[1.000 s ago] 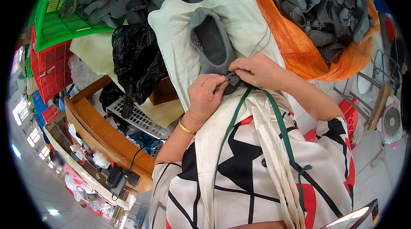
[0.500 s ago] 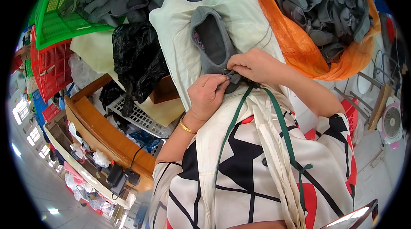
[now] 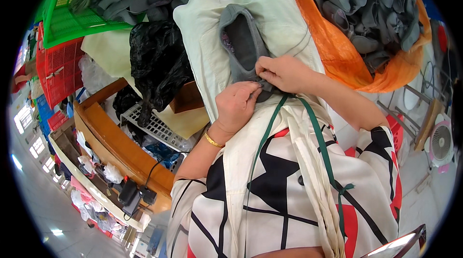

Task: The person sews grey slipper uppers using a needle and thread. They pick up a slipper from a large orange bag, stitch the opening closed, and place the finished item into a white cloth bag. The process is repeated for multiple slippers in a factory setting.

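Note:
A grey fabric shoe (image 3: pixel 240 43) lies on the white padded cloth (image 3: pixel 284 22) over my lap, its opening facing up and a patterned lining inside. Both my hands meet at the shoe's near end. The fingers of my left hand (image 3: pixel 236 106) are pinched on the grey fabric there, beside a small loose flap (image 3: pixel 264 95). Close by on the right, my right hand (image 3: pixel 284 72) pinches at the same end with thumb and forefinger together. Whatever small thing may sit between the fingertips is hidden.
Many grey shoes fill a green basket (image 3: pixel 60 22) at far left and an orange sack (image 3: pixel 337 60) at far right. To the left are a black plastic bag (image 3: pixel 156 60), a white perforated crate (image 3: pixel 156 125) and a wooden bench (image 3: pixel 120 147). A fan (image 3: pixel 440 140) stands at right.
The view has shifted slightly. My hands stay at the shoe's near end, with the left fingers now turned more over the fabric and the small flap less exposed.

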The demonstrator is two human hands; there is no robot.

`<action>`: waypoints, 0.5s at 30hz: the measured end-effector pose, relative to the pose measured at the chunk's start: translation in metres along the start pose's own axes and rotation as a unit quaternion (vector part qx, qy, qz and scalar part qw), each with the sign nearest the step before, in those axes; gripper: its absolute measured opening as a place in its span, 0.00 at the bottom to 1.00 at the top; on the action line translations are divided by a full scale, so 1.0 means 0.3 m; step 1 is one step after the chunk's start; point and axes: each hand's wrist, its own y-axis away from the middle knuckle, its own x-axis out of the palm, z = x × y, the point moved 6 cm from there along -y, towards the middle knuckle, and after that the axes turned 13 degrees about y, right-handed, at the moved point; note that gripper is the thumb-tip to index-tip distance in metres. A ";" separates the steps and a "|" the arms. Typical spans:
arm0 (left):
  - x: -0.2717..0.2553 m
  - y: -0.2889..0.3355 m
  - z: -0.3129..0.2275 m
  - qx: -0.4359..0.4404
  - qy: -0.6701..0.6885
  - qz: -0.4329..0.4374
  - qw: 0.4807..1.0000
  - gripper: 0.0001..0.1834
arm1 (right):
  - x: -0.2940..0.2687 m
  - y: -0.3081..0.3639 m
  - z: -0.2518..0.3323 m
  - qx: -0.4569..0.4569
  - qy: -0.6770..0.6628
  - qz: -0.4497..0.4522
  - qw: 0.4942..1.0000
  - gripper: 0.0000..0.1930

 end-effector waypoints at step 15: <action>-0.006 -0.011 -0.075 0.141 -0.180 0.040 0.973 0.12 | -0.078 -0.081 0.145 -0.117 0.151 -0.025 0.981 0.06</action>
